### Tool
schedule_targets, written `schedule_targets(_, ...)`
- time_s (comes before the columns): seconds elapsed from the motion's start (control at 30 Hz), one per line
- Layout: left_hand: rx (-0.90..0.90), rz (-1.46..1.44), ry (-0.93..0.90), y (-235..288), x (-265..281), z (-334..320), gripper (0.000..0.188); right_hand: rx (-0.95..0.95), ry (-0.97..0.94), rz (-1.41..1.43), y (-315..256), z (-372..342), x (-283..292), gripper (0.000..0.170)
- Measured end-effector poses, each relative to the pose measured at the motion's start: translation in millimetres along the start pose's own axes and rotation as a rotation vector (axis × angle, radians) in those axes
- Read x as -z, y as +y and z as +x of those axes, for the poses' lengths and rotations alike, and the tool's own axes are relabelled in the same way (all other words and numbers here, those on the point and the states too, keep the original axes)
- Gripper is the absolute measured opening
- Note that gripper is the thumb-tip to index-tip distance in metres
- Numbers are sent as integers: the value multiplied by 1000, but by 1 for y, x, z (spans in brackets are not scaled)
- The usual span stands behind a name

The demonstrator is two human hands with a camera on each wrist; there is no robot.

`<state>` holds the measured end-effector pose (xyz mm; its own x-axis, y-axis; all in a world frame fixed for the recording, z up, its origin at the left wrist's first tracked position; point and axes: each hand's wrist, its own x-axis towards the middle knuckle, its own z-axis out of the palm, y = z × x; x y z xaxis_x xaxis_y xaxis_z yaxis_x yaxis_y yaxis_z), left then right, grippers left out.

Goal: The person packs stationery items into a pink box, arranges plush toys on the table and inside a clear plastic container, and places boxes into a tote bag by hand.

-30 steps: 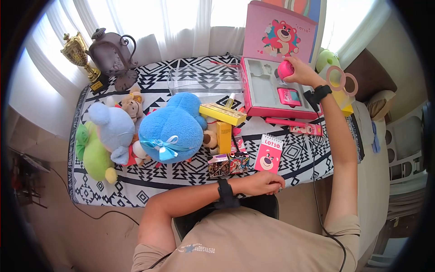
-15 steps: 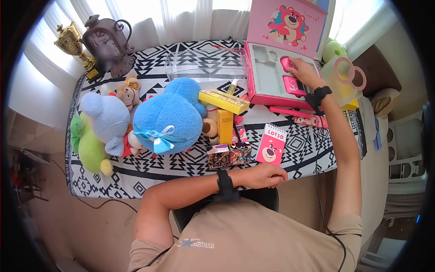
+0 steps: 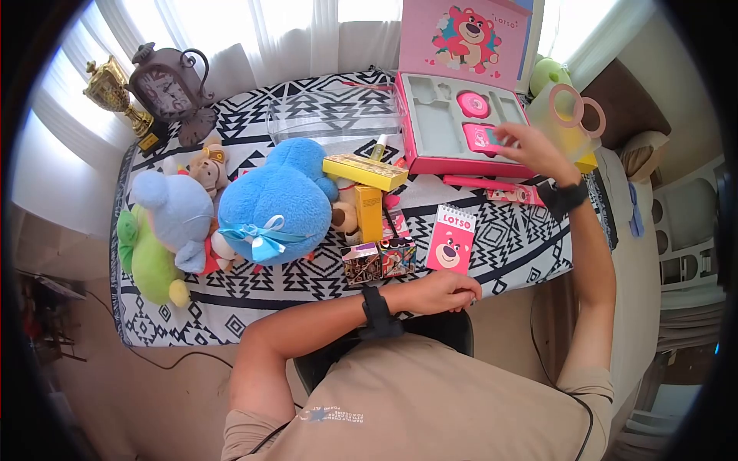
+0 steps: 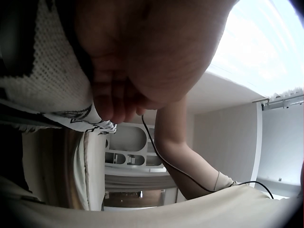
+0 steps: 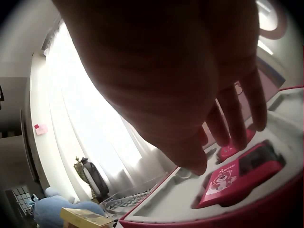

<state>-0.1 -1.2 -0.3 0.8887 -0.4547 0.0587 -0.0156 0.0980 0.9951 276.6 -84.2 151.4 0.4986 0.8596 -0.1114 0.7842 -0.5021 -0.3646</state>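
Note:
My right hand (image 3: 530, 150) hovers over the right part of a pink Lotso gift box (image 3: 430, 163), fingers loosely extended with nothing between them. Below its fingertips, a pink rectangular item with a bear print and a dark window (image 5: 221, 185) sits in the box's grey moulded tray (image 3: 434, 134). Just behind that, a round pink item (image 3: 473, 104) lies in the tray. At the table's front edge my left hand (image 3: 442, 292) rests with loosely curled fingers, holding nothing. A pink Lotso notepad (image 3: 451, 242) lies just beyond it.
Left of the box are a clear plastic tray (image 3: 330, 115), yellow boxes (image 3: 365, 170) and plush toys, including a big blue one (image 3: 277, 200). A pink stick (image 3: 477, 183) lies before the box. A trophy (image 3: 115, 96) and a clock (image 3: 165, 84) stand back left.
My right hand has lowered the round pink item into the tray, let go of it, and drawn back toward the right front. The left hand stays at the table edge.

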Motion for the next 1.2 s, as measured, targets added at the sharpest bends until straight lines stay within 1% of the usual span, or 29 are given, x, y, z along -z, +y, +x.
schedule_targets(0.03,5,-3,-1,-1,0,0,21,-126,-168,8,-5,-12,1,43)
schedule_targets(0.17,15,-8,-7,0,0,0,21,-70,-203,-77,17,-48,-27,37)
schedule_targets(0.23,50,11,-28,1,2,0,21,7,-62,-111,31,-54,-49,35)
schedule_targets(0.27,53,15,-32,1,1,0,21,96,12,-168,38,-55,-61,32)
schedule_targets(0.3,60,2,-33,-1,1,0,21,93,18,-164,43,-56,-67,32)
schedule_targets(0.37,71,-6,-36,0,0,0,21,74,-7,-258,33,-53,-74,30)
schedule_targets(0.4,63,-17,-16,1,-1,0,21,142,18,-271,34,-51,-75,28)
schedule_targets(0.5,49,-21,4,2,-1,-1,20,194,3,-211,25,-52,-62,27)
schedule_targets(0.53,43,-19,4,2,-1,-1,20,194,2,-213,24,-53,-55,27)
schedule_targets(0.6,47,-24,3,1,-1,0,20,151,112,15,24,-52,-41,30)
schedule_targets(0.63,54,-26,1,1,-2,0,20,149,111,13,26,-49,-35,30)
schedule_targets(0.7,53,-26,-1,1,-2,1,20,-88,221,216,32,-38,-23,38)
schedule_targets(0.73,55,-26,0,2,-2,0,20,-88,225,216,44,-31,-22,38)
schedule_targets(0.8,51,-18,-2,3,-1,-1,20,-77,348,249,76,-10,-29,44)
schedule_targets(0.83,48,-15,-4,3,-1,-1,20,-75,349,250,79,-1,-30,44)
schedule_targets(0.9,45,-8,-7,3,-1,-1,19,-99,301,137,86,14,-32,46)
schedule_targets(0.93,41,-5,-8,4,0,-1,19,-97,300,138,92,21,-34,46)
schedule_targets(1.0,44,-6,-4,5,0,-1,19,-119,275,-48,103,33,-38,44)
schedule_targets(1.03,46,-6,-3,5,0,-1,19,-117,269,-47,102,34,-40,44)
schedule_targets(1.1,41,-5,3,4,0,-2,19,-98,309,-134,101,35,-44,41)
schedule_targets(1.13,32,1,5,4,0,-1,20,-99,304,-135,109,36,-47,41)
schedule_targets(1.2,33,-11,3,3,0,0,20,-41,340,-233,124,38,-55,41)
